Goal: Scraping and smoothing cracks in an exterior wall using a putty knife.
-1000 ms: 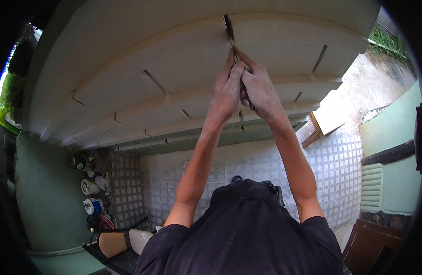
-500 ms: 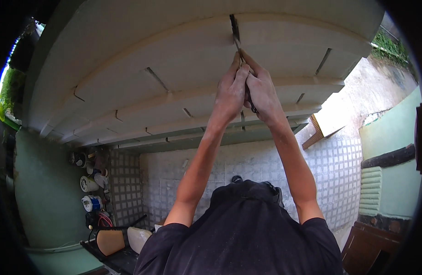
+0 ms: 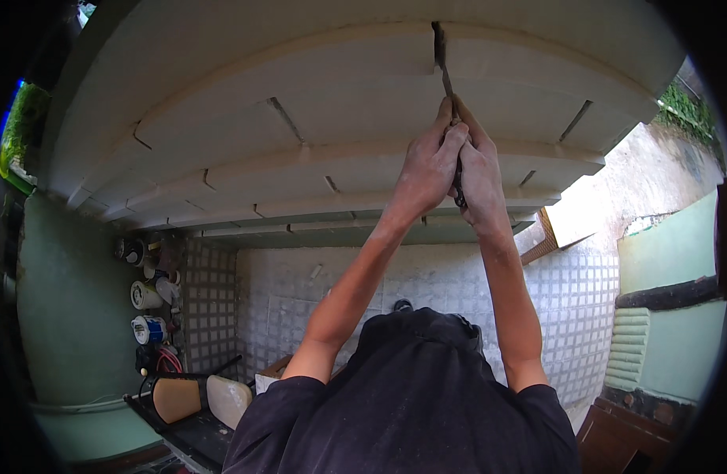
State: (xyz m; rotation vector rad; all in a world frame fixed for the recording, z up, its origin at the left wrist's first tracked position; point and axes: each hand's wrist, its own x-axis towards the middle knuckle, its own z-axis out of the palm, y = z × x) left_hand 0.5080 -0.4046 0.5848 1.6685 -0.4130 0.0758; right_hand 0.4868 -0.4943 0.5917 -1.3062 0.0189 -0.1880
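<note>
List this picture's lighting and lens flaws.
Head view, top: the pale panels bow with lens distortion; head view, right: glare washes out the ground; head view, left: the green wall looks dim; head view, near centre: the tool handle is too dark for detail.

Cannot see most of the handle of the thin grey-bladed tool [image 3: 448, 81], covered by the dusty bare left hand [image 3: 429, 160] and dusty bare right hand [image 3: 482, 175]. Cannot tell blade tip from narrow black slot [image 3: 437, 35]. Cannot follow the black cloth shirt [image 3: 411, 403] past the lower edge, nor read contents of the round white-and-blue bucket [image 3: 148, 329], too small.
</note>
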